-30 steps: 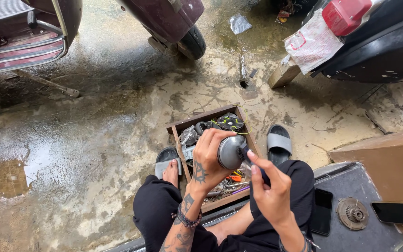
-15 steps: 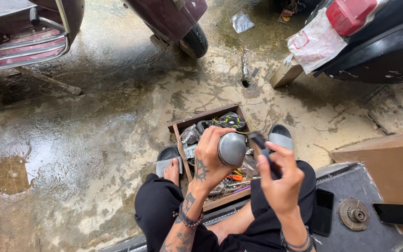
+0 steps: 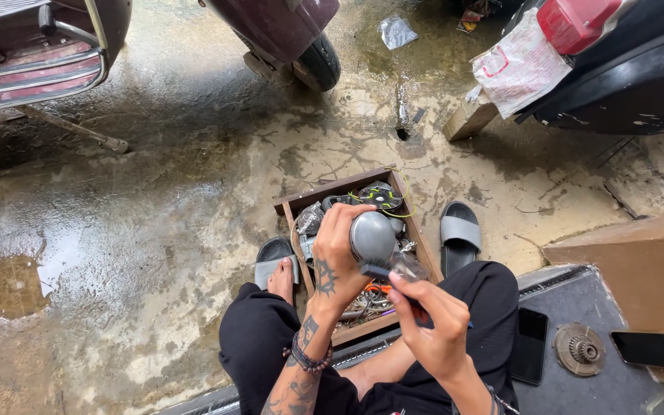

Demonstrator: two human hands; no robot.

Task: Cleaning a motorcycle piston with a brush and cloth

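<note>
The left hand (image 3: pixel 337 247) grips a round grey metal housing (image 3: pixel 373 236) over the wooden parts box (image 3: pixel 337 190) while the right hand (image 3: pixel 433 327) pinches a small brush (image 3: pixel 382 270) against it.

Wet concrete floor (image 3: pixel 155 230), wooden box (image 3: pixel 340 188), grey slide sandals (image 3: pixel 460 230)

Left hand (image 3: pixel 337 257) hides part of the grey dome (image 3: pixel 373 236)

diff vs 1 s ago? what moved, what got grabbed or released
The right hand dropped from beside the grey round housing to just below it, bringing a dark brush-like tool up against its underside. Nothing grabbed or released. Left hand holds the housing as before; the wooden parts box and sandals unmoved.
</note>
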